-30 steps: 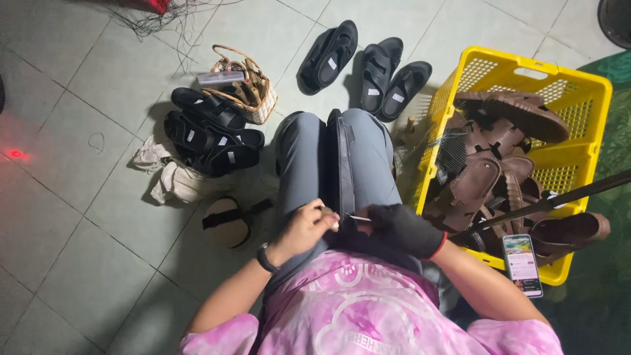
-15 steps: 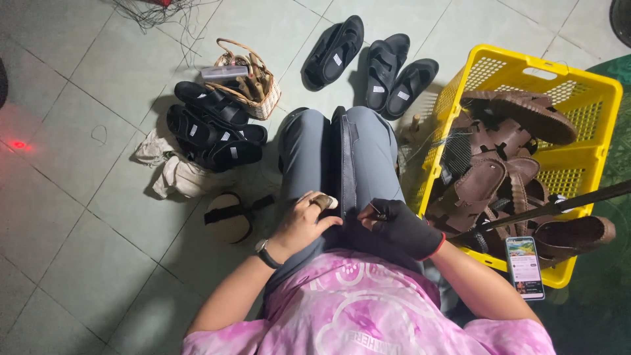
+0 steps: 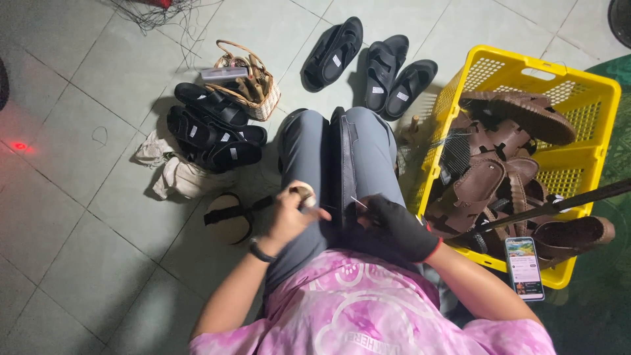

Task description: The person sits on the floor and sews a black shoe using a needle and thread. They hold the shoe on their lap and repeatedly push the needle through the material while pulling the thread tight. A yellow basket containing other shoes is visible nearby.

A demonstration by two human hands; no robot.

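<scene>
Fingers (image 3: 309, 212) of both hands pinch black sandal (image 3: 342, 171) (white-labelled sandals (image 3: 213, 135) nearby).

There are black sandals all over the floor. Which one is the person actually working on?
The black sandal clamped upright between the knees. The gloved right hand and bare left hand meet at it; the other black sandals lie untouched on the tiles.
</scene>
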